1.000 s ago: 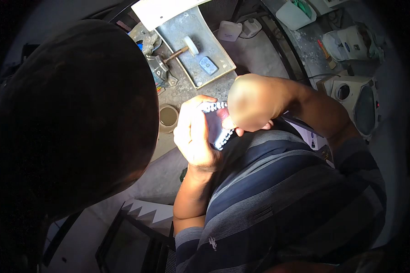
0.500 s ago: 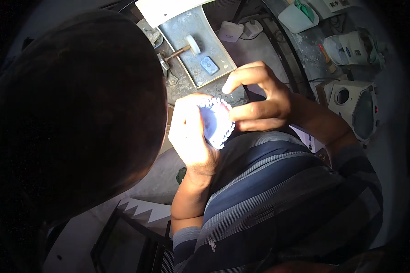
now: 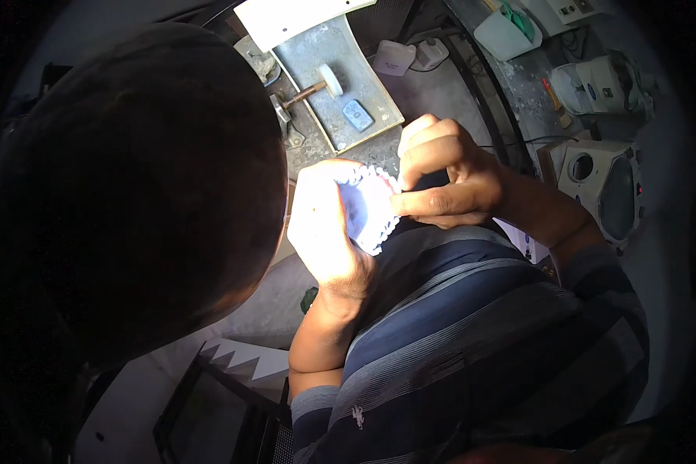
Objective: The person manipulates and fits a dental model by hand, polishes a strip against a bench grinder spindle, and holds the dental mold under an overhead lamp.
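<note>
A white dental cast [image 3: 366, 210] with a rim of teeth is brightly lit in front of my chest. My left hand [image 3: 319, 224] is closed round its left side, with the thumb across its inner face. A pinkish patch shows near the teeth at its upper right. My right hand [image 3: 458, 176] is at the right edge of the cast, fingers curled and fingertips brought together against the teeth. Whether anything small lies between those fingertips is too bright and small to make out.
Beyond my hands lies a shallow metal tray [image 3: 363, 141] with a blue block [image 3: 357, 115] and a white wheel on a shaft [image 3: 330, 80]. Bench machines [image 3: 599, 85] and a white-framed box [image 3: 612, 193] stand at right. A large dark rounded shape [image 3: 139, 201] blocks the left side.
My right hand's raised, spread finger has curled down, and its fingertips have closed at the cast's right edge. My left hand and the cast are almost unmoved.
</note>
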